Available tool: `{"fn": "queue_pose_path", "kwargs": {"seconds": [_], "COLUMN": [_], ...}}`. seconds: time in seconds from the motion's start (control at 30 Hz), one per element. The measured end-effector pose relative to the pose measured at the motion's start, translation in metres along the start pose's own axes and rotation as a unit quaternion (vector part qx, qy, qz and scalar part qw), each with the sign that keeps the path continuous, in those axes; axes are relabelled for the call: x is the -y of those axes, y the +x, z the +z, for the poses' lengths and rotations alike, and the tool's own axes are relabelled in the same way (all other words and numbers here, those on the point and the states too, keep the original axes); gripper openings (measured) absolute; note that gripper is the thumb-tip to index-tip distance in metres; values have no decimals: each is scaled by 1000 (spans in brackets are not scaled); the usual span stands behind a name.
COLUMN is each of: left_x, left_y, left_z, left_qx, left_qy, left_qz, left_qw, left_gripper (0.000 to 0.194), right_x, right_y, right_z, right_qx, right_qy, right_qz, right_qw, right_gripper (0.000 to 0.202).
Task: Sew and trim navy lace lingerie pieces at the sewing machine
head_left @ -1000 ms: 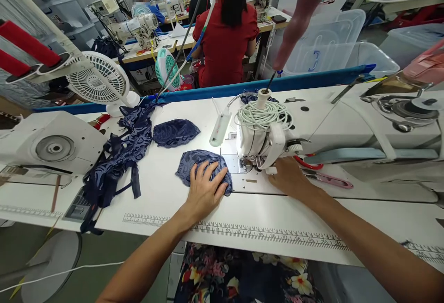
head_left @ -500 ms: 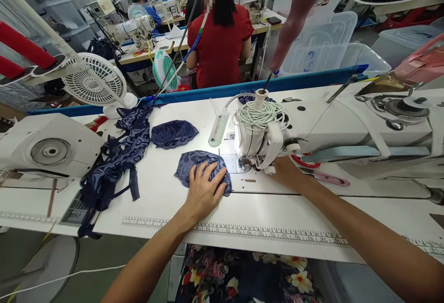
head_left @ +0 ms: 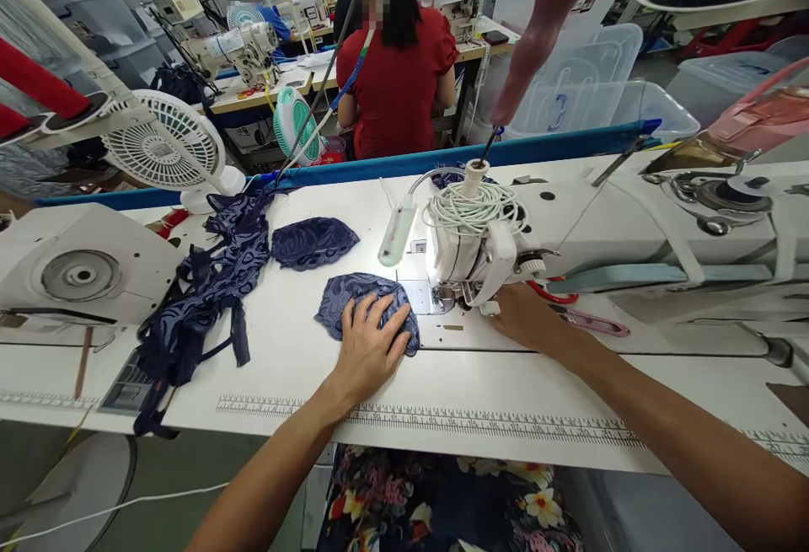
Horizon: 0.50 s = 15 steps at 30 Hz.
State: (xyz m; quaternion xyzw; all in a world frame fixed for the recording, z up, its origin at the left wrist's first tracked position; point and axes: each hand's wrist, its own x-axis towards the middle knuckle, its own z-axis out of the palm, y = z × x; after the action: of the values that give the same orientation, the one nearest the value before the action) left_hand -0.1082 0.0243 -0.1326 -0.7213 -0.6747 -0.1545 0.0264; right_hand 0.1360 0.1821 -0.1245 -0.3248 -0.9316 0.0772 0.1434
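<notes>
White table (head_left: 271,341) is bearing everything; white sewing machine (head_left: 587,232) is standing on it, with the sewing head (head_left: 447,257) serving as landmark for all places below.

Navy strap bundle (head_left: 208,282) is lying well left of the head, clear of the working area. Scallop-edged lace piece (head_left: 332,308) is lying just left of the head and on the person's side, apart from the presser foot (head_left: 468,292). Left hand (head_left: 366,345) is spreading palm-down across it, fingers parted, pressing rather than pinching. Right hand (head_left: 522,316) is reaching in just right of the head; its fingertips are hiding behind the machine parts, so I cannot tell whether they are gripping anything. Second lace piece (head_left: 314,243) is resting left of the head and farther off, untouched. Pink-handled snips (head_left: 597,322) are lying right of the head, beside the right wrist.

Handling notes (judgement): the left hand is doing best by pressing lightly, since thin lace is probably prone to creeping under a heavy palm. The scallops should be lying unfolded. Fingertips are safest staying off the needle line while the right hand is working blind there. The snips are calling for care near that wrist.
</notes>
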Motion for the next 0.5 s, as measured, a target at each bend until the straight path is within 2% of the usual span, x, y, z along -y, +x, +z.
{"fn": "queue_pose_path", "kwargs": {"seconds": [0.13,0.2,0.27,0.37,0.43,0.5], "left_x": [0,1,1,1,1,1], "left_y": [0,0,0,0,-1,-1], "left_z": [0,1,1,2,1,1], "left_qx": [-4,-5,-9,-16,-22,-25], "left_qy": [-5,-3,0,4,6,9], "left_qz": [2,5,8,14,18,21], "left_qw": [1000,1000,1000,1000,1000,999], "left_gripper": [38,38,38,38,38,38], "right_x": [29,38,38,28,29,40], "right_y": [-48,-72,-85,-88,-90,-96], "right_z": [-24,-28,-24,-15,-16,-24], "right_qx": [25,-9,-65,-109,-109,-62], "right_qy": [73,113,71,-56,-82,3], "right_qz": [-119,-155,-130,-37,-9,-41], "right_qw": [990,981,987,992,991,997], "right_gripper": [36,36,44,61,63,55]}}
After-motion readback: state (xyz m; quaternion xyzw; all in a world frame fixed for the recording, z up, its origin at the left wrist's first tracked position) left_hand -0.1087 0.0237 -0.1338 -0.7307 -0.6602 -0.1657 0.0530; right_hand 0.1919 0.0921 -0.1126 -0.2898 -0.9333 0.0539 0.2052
